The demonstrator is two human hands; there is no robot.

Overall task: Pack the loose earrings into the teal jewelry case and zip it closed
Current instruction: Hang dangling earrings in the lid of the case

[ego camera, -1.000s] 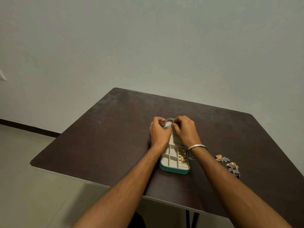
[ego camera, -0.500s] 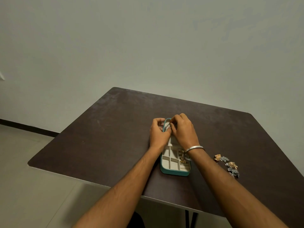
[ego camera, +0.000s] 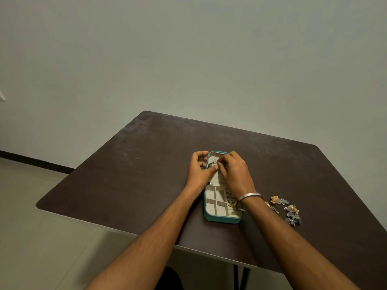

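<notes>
- Left hand (ego camera: 199, 171) lay at the far half of the case, fingers curled, thumb tip pressed onto a small dark silver earring (ego camera: 211, 163) against the cream lining.
- Right hand (ego camera: 232, 169) met it from the other side, fingertips bunched over the same earring; whether it pinched the earring itself or a backing piece was too small to tell.
- Metal bangle (ego camera: 250, 196) sat on the right wrist, over the near half of the case.
- Teal case (ego camera: 221, 220) lay open flat on the dark table (ego camera: 129, 176), far half under both hands, near half divided into compartments.
- Right-hand compartments held some gold earrings (ego camera: 230, 200), partly hidden by the wrist; left and middle compartments looked bare.
- Loose earrings (ego camera: 287, 210), gold and grey-silver, lay in a short row on the table just right of the right forearm, apart from the case.
- Judgement: packing partway done. One earring was being fixed into the far half; the row on the table was left to pack, then folding the case and zipping it.
</notes>
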